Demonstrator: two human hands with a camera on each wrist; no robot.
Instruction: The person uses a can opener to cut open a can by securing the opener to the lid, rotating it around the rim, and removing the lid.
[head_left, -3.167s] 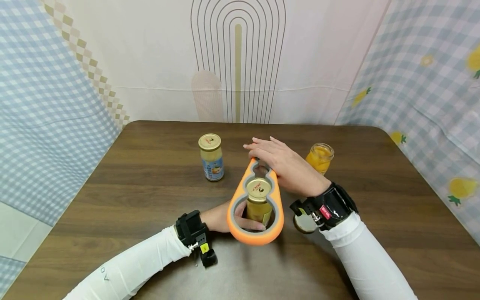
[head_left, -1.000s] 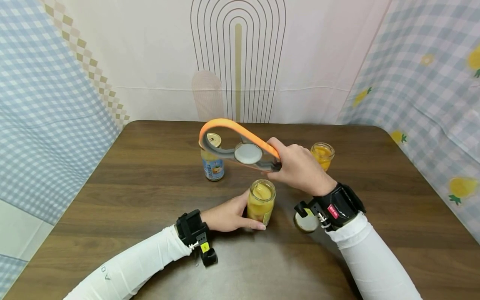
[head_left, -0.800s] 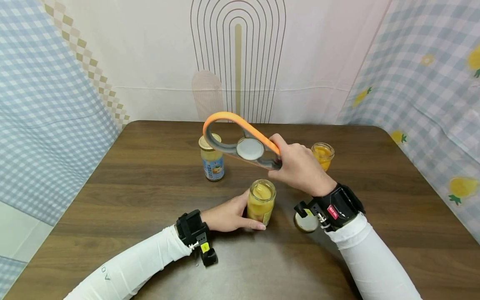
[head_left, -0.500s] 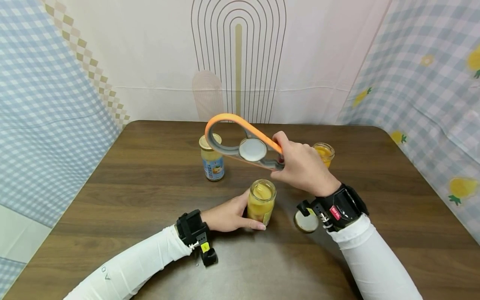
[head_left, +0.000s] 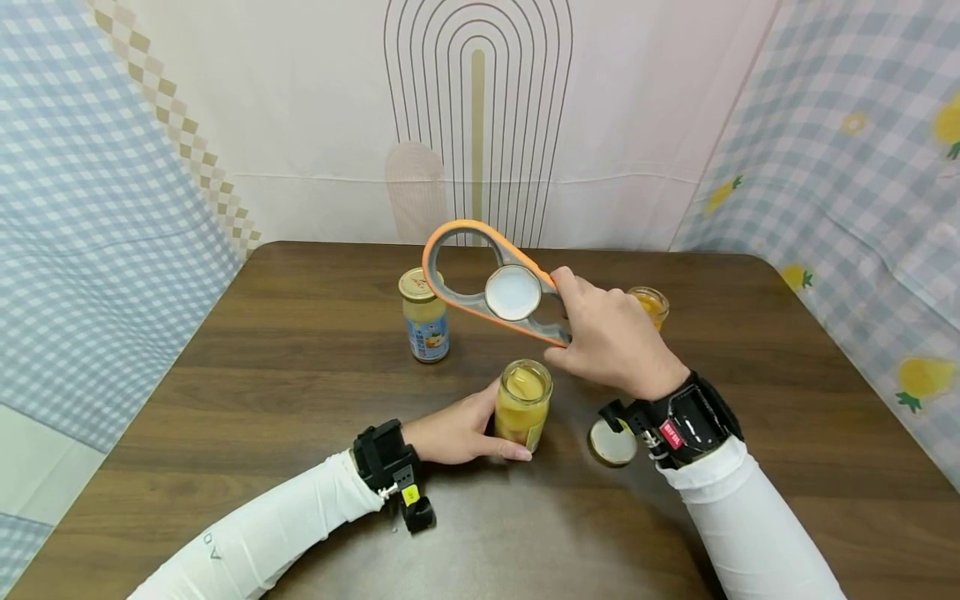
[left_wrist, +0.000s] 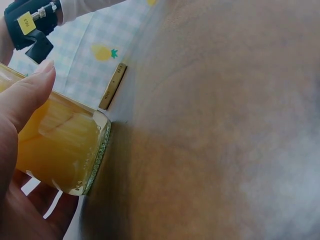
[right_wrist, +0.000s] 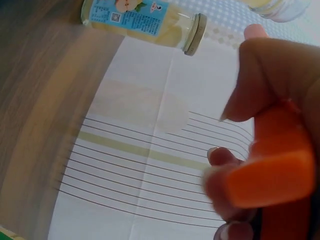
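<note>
My left hand (head_left: 465, 432) grips an uncapped glass jar (head_left: 522, 408) of yellow fruit, which stands upright at the table's middle. In the left wrist view the thumb and fingers wrap round this jar (left_wrist: 62, 145). My right hand (head_left: 615, 333) holds an orange and grey jar opener (head_left: 472, 304) by its narrow end, raised above and behind the jar. A lid (head_left: 513, 292) sits in one of the opener's rings, its white underside facing me. In the right wrist view the fingers curl round the orange opener (right_wrist: 272, 180).
A capped jar with a blue label (head_left: 426, 321) stands at the back left. An open jar of orange fruit (head_left: 651, 306) is partly hidden behind my right hand. A loose lid (head_left: 612, 443) lies underside up near my right wrist. Cloth hangs behind the wooden table (head_left: 300, 367).
Earlier the opener lay over the capped jar; the lid has come off with it. Over the last second the opener has shifted right and tilted, showing more of the lid's underside. My left hand stays put.
</note>
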